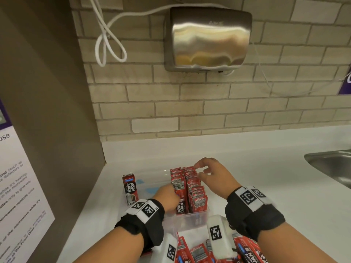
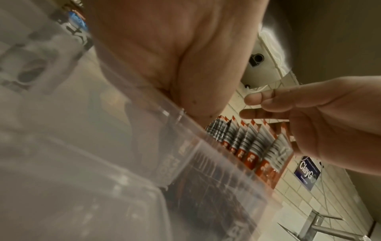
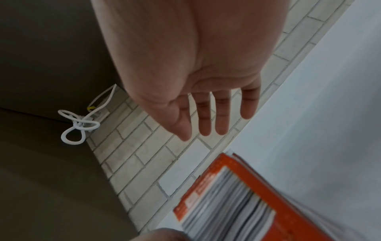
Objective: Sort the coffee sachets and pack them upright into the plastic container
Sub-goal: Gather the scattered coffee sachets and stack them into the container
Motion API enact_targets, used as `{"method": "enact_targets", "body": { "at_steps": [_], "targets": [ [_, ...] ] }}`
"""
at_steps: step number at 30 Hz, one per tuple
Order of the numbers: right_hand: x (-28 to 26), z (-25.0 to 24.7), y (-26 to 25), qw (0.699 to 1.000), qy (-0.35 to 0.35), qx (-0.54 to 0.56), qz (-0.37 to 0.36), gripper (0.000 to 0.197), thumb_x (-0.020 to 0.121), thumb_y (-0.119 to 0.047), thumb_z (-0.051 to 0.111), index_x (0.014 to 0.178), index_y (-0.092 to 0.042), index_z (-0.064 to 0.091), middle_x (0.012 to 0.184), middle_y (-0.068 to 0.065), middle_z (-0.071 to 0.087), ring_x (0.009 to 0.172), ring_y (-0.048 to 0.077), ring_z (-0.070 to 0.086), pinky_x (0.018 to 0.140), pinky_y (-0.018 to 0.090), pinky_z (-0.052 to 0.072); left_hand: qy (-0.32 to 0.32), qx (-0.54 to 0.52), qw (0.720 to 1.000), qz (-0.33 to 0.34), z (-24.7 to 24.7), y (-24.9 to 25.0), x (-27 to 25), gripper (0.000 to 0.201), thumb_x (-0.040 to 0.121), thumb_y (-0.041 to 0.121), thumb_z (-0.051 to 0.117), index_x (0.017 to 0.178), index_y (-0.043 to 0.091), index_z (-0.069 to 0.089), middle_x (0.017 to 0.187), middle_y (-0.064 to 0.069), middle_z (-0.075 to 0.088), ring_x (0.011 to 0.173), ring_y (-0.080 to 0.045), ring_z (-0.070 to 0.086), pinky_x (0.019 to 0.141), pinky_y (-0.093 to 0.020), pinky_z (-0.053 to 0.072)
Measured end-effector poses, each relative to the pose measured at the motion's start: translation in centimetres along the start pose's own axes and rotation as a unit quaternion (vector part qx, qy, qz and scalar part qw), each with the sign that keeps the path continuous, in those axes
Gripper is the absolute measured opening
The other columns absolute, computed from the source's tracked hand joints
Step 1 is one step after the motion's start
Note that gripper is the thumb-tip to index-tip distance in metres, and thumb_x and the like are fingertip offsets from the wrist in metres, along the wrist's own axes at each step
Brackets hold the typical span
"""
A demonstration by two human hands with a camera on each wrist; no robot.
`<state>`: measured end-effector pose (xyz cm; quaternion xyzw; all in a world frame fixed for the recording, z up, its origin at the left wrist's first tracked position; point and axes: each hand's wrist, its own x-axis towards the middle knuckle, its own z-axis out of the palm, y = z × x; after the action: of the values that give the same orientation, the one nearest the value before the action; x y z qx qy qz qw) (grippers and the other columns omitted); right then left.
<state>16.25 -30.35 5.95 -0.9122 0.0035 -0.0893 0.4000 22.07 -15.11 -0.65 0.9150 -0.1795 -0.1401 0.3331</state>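
The right hand [image 1: 212, 176] hovers over the far end of the packed sachets [image 1: 191, 188], its fingers [image 3: 220, 117] loosely spread and released, grasping nothing. The left hand [image 1: 168, 197] reaches into the left side of the clear plastic container [image 1: 190, 221], against the row of sachets; whether its fingers grip one I cannot tell, as they are hidden. The sachets stand upright in two rows inside the container on the white bench [image 1: 266, 186]. One single sachet [image 1: 130, 188] lies flat just left of the container. More loose sachets [image 1: 197, 251] lie near the person. A steel sink [image 1: 334, 166] sits far right.
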Motion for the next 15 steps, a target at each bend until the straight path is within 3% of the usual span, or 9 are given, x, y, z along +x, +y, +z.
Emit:
{"method": "enact_targets", "body": {
  "at_steps": [3,7,9,12,15],
  "targets": [
    [-0.1,0.1,0.6,1.000,0.008,0.006,0.024,0.020,0.091,-0.009,0.050,0.107,-0.020,0.055,0.116,0.000,0.048,0.101,0.016,0.050,0.081,0.022,0.037,-0.024,-0.024,0.999,-0.009,0.0,0.3,-0.1,0.012,0.090,0.007,0.050,0.089,0.013,0.061,0.100,-0.009,0.065,0.101,-0.025,0.062,0.085,-0.026,0.046],
    [-0.1,0.6,2.1,0.995,0.008,0.013,0.099,0.034,0.090,-0.002,0.046,0.123,-0.008,0.051,0.127,0.010,0.052,0.108,0.021,0.052,0.087,0.025,0.040,-0.042,-0.006,0.999,-0.002,-0.1,0.4,-0.4,0.011,0.082,0.001,0.058,0.086,0.011,0.059,0.097,-0.010,0.064,0.104,-0.029,0.062,0.091,-0.033,0.050],
    [-0.3,1.2,2.8,0.986,-0.032,0.050,0.154,0.039,0.091,-0.002,0.045,0.130,-0.006,0.046,0.129,0.012,0.053,0.104,0.023,0.053,0.081,0.028,0.047,-0.041,0.019,0.999,0.007,-0.1,0.3,-0.3,0.012,0.083,0.001,0.059,0.089,0.011,0.059,0.094,-0.008,0.062,0.103,-0.030,0.062,0.089,-0.032,0.050],
    [-0.8,1.8,3.2,0.968,-0.100,0.101,0.205,0.036,0.093,-0.009,0.048,0.129,-0.007,0.049,0.111,0.011,0.063,0.085,0.019,0.059,0.064,0.025,0.051,-0.012,0.035,0.999,0.008,0.3,0.1,-0.1,0.010,0.087,0.002,0.055,0.090,0.012,0.058,0.094,-0.010,0.062,0.098,-0.027,0.063,0.079,-0.026,0.048],
    [-1.3,2.0,3.6,0.966,-0.130,0.108,0.194,0.024,0.093,-0.014,0.051,0.114,-0.009,0.061,0.094,0.006,0.068,0.076,0.016,0.062,0.074,0.032,0.054,0.025,0.045,0.999,0.014,0.6,-0.2,0.3,0.012,0.091,0.005,0.049,0.093,0.010,0.060,0.105,-0.014,0.066,0.101,-0.027,0.062,0.083,-0.027,0.047]
  ]
}}
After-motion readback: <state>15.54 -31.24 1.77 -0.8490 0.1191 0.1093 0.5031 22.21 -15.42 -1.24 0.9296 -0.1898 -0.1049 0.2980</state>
